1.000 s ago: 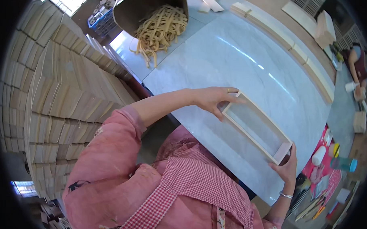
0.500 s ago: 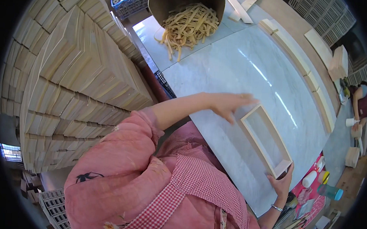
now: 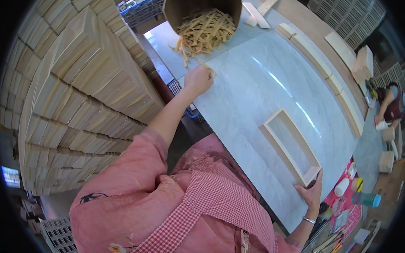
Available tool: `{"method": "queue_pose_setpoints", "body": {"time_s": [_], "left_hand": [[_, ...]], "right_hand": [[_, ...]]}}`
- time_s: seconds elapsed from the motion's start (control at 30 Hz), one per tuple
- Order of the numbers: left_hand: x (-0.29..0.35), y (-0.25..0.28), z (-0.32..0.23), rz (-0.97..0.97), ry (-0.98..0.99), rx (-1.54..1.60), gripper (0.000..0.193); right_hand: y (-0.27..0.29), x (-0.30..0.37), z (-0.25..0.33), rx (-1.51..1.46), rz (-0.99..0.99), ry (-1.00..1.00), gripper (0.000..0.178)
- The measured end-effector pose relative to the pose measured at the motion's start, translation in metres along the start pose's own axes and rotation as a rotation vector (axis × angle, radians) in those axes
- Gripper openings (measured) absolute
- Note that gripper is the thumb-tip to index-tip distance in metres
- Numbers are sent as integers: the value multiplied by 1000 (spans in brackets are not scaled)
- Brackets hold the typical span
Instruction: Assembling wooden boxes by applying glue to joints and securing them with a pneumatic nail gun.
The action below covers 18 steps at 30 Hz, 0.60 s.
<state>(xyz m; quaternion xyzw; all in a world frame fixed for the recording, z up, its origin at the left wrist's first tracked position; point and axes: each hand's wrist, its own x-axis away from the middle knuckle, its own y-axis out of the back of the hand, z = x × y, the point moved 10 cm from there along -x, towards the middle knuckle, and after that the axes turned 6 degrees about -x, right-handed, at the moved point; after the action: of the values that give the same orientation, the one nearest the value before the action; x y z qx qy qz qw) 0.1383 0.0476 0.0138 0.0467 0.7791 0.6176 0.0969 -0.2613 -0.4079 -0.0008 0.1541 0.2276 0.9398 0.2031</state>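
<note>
A wide, pale, marbled desk is set beside tall stacks of wooden pieces on the left. On its far left part, a heap of tan strips is spilled from the mouth of a container lying on its side, and a row of narrow boards is laid along the far edge. A co-worker is seen at the far right.

One second ago the rectangular wooden frame was held at both ends; now its far end has been released by the left hand, which has been carried across to the near side of the heap. The right hand has been kept at the frame's near end.

The left arm is stretched forward, over the desk's left edge, with the wrist almost straight. The right forearm, circled by a bracelet, is brought up from the lower right.

The left fingers are curled closed, and a single tan strip is pinched in them, its end sticking out. By the right thumb and fingers the short near end of the frame is gripped from either side, and the frame is rested on the right part of the desk.
</note>
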Motion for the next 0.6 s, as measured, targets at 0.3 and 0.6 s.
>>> {"method": "queue_pose_setpoints", "body": {"time_s": [0.3, 0.6], "left_hand": [[89, 129, -141, 101, -496, 883, 11], [187, 85, -276, 783, -882, 936, 7]], "right_hand": [[42, 78, 70, 115, -527, 234, 39], [-83, 72, 206, -55, -176, 577, 27]]}}
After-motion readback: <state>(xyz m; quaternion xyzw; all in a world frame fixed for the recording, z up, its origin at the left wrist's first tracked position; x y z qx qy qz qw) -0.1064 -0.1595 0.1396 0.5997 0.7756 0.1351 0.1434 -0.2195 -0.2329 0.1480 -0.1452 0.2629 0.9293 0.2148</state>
